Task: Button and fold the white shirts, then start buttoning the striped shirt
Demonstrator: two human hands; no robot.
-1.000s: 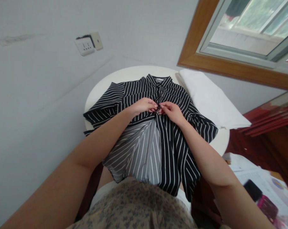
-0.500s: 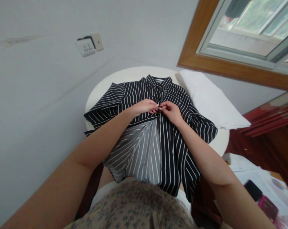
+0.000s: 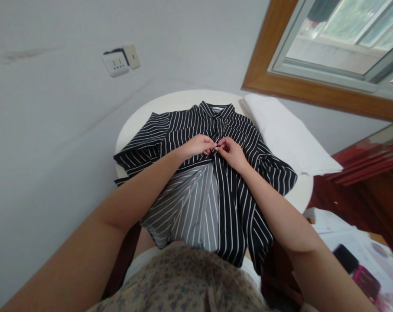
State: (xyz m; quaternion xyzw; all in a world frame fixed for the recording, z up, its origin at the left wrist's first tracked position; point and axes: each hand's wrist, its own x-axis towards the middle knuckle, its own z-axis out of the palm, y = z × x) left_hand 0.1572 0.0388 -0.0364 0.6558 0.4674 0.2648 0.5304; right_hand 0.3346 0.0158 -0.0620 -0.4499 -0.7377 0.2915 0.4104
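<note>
A black shirt with white stripes (image 3: 230,208) lies front up, its collar at the far side. The upper front is closed; lower down the two sides part and show the grey striped inside. My left hand (image 3: 201,145) pinches the front edge at mid-chest. Fingertips of my right hand (image 3: 231,152) meet it there, also closed on the front edge. Any button between the fingers is too small to make out. The lower hem hangs over the table's near edge toward my lap.
The shirt lies on a round white table (image 3: 134,123) against the wall. A folded white cloth (image 3: 287,134) lies at its right. Lower right, a black object (image 3: 345,258) and a pink item (image 3: 365,281) rest on papers. A wall socket (image 3: 115,64) and a wood-framed window (image 3: 323,97) are behind.
Both hands stay at the same spot on the shirt front. My right fingertips have shifted very slightly left, and the front edge below them is pulled a little leftward.
</note>
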